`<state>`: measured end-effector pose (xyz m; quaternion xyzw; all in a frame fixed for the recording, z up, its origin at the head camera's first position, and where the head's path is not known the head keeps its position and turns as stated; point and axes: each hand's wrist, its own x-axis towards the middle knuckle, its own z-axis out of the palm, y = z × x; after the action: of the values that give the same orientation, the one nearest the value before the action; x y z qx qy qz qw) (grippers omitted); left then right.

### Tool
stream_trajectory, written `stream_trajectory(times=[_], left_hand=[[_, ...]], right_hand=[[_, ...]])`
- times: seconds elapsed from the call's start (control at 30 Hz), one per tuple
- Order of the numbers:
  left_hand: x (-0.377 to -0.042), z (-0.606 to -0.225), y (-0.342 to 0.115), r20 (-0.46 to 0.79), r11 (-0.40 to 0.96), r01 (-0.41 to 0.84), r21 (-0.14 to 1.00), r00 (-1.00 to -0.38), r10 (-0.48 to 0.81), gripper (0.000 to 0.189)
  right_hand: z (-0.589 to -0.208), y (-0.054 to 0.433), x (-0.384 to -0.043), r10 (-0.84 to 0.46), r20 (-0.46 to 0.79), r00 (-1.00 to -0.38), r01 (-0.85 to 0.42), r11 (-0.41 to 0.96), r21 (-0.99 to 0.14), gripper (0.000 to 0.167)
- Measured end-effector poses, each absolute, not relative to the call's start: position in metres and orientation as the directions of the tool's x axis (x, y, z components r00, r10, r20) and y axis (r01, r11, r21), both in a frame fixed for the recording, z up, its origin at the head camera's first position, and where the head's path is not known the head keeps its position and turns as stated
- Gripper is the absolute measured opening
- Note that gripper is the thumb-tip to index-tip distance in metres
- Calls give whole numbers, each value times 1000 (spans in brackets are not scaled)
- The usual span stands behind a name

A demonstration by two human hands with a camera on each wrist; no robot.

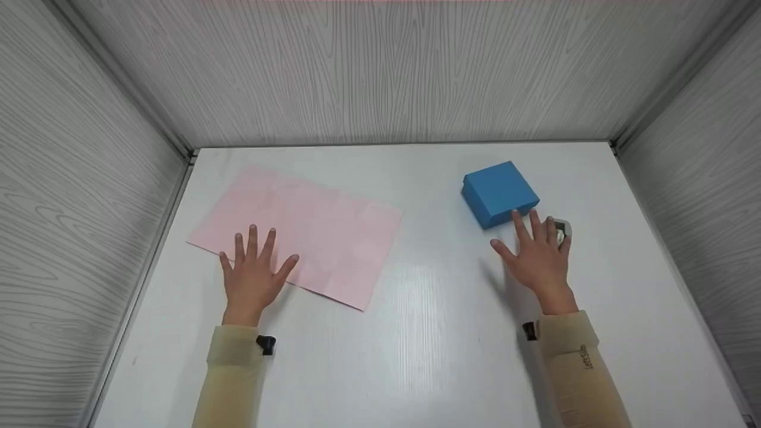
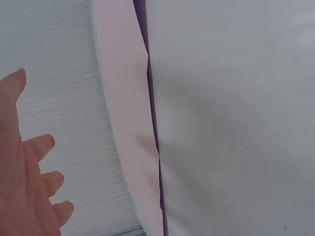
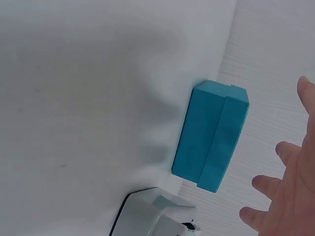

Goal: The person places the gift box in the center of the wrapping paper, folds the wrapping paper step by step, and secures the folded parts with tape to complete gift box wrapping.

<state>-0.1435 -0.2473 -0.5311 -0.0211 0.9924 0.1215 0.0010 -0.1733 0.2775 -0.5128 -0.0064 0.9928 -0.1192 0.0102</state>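
Observation:
Over the near edge of a pink paper sheet (image 1: 333, 238), my left hand (image 1: 252, 279) is held palm down with its fingers spread. The sheet lies flat at a slant and bears faint creases; in the left wrist view its near edge lifts slightly. My right hand (image 1: 541, 261) also has spread fingers and holds nothing. Its fingertips overlap the near side of a closed blue box (image 1: 501, 189) with a lid in the head view. Partly hidden behind those fingers is a small pale grey tape dispenser (image 3: 152, 214), just right of the box.
Both hands are over a white table (image 1: 416, 368). Grey wood-grain panels rise behind it (image 1: 380, 71) and along its left and right sides. Each sleeve cuff carries a small black wrist camera (image 1: 266, 345).

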Motion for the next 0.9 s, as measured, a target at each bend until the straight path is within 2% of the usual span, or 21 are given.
stream_trajectory(times=[0.37, 0.73, 0.9], left_hand=[[-139, -540, -246, -151, 950, -82, 301, -988, -38, 86], [-137, -548, -240, -159, 952, -26, 305, -987, 24, 67], [-134, -551, -238, -193, 947, -35, 318, -981, 29, 64]], right_hand=[[-527, 228, -175, -133, -56, -990, -113, 955, -273, 86], [-536, 161, -172, -322, -88, -943, -269, 889, -372, 74], [-539, 136, -172, -380, -143, -914, -309, 880, -360, 70]])
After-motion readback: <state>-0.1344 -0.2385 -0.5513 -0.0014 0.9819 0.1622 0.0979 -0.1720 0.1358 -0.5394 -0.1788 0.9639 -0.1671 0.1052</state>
